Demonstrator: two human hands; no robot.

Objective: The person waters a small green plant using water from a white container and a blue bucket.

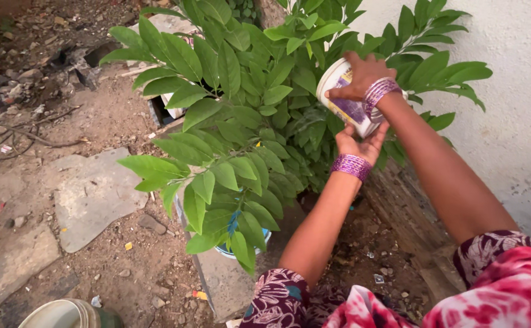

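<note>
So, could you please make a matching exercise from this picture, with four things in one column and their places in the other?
Things:
1. round white plastic tub
2. flat grey stone slab
3. white plastered wall
4. pale round bucket rim

Places:
A. bottom left corner of the picture
B. on the bare soil, left of the leafy green plant
C. held tilted over the plant by the left hand and right hand
D. behind the plant, on the right side

Pairs: 1-C, 2-B, 3-D, 4-A
</note>
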